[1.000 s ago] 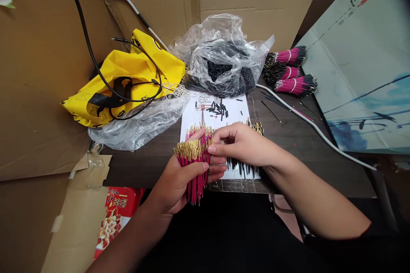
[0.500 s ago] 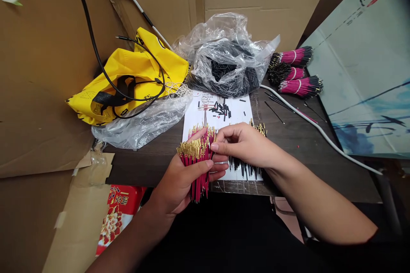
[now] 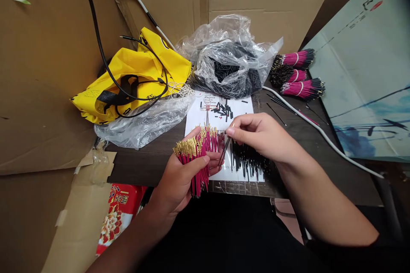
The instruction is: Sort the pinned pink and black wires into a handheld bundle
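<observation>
Holding in the left hand (image 3: 177, 175) a thick bundle of red wires (image 3: 200, 177), over the near edge of the desk (image 3: 137, 164). Closing the thumb across the front of this bundle and stretching the fingers (image 3: 214, 157) behind it, a little spread, most likely for supporting many loose strands at one time. Turning the gold tips (image 3: 186, 147) upward, at roughly even height, probably for having them in good view.

Pinching with the right hand (image 3: 261, 134) a thin dark wire (image 3: 225, 150) near its upper end, between thumb and index finger. Slanting it down toward the left fingertips; not being able to tell the exact number of strands in this grip, because of blur. Choosing such a narrow grip apparently for handling a very slim thing with control.

Having a row of black wires (image 3: 246, 166) spread on the white sheet (image 3: 191, 119), just below the right hand, presumably for short reaching. Having short black tubes (image 3: 226, 111) scattered at the far part of the sheet, near the open plastic bag (image 3: 201, 66) with similar pieces inside. Placing the banded bundles (image 3: 295, 88) far to the right, likely for avoiding mixing with the loose wires.
</observation>
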The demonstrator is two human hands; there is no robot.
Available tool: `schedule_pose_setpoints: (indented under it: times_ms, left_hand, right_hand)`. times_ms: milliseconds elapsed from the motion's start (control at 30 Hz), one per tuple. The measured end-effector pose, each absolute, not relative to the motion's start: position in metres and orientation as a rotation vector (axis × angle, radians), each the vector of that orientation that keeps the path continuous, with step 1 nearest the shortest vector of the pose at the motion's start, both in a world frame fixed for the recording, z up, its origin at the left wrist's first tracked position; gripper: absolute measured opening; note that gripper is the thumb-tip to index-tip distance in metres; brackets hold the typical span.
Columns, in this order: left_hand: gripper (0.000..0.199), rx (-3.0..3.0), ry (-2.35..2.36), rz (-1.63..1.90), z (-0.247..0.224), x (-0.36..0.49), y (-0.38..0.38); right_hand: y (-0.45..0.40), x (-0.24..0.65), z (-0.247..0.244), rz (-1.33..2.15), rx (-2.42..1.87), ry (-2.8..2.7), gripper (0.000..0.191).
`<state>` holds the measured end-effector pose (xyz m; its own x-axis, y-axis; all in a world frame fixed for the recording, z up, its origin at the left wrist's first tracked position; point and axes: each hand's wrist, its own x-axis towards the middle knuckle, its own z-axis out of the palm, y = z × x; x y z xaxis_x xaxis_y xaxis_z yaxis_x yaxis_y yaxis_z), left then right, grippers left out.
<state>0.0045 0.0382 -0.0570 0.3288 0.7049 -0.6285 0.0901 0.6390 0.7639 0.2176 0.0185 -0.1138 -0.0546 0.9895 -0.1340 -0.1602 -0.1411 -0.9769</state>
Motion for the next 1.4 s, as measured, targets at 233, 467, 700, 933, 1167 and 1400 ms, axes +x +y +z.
schedule_pose_setpoints:
  times_ms: [233,467,700,933,1167,1400]
  left_hand:
    - [0.098,0.815,1.133,0.425,-0.050,0.002,0.039]
    - [0.115,0.775,0.999,0.317,-0.047,0.003,0.036]
    - [0.115,0.843,0.991,0.283,-0.047,0.005,0.036]
    - [0.117,0.857,1.008,0.255,-0.049,0.006,0.035]
    - [0.112,0.876,0.997,0.264,-0.051,0.006,0.037]
    - [0.112,0.922,1.027,0.269,-0.052,0.005,0.034]
  right_hand:
    - [0.004,0.266,-0.128,1.194,-1.687,-1.432,0.042]
    - [0.005,0.252,-0.121,0.826,-1.994,-1.517,0.039]
    - [0.010,0.201,-0.102,1.467,-1.151,-1.330,0.034]
    - [0.015,0.195,-0.119,1.692,-0.829,-1.090,0.025]
    - [0.013,0.204,-0.121,1.667,-0.851,-1.088,0.023]
    - [0.015,0.217,-0.122,1.443,-0.921,-1.000,0.014]
